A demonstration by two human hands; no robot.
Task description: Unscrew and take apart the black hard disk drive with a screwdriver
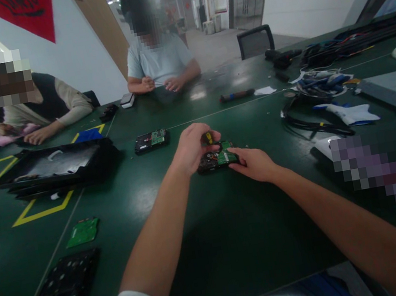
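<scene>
Head view: my left hand (pixel 193 150) is clenched around a yellow-and-black screwdriver handle (pixel 207 138), held over a hard drive (pixel 217 159) lying circuit-board side up on the green surface (pixel 234 223), near its middle. My right hand (pixel 256 163) rests against the drive's right edge, fingers touching it, grip not closed around anything. A second drive (pixel 151 141) lies farther left, a loose green board (pixel 82 232) near my left elbow. Two people sit across.
</scene>
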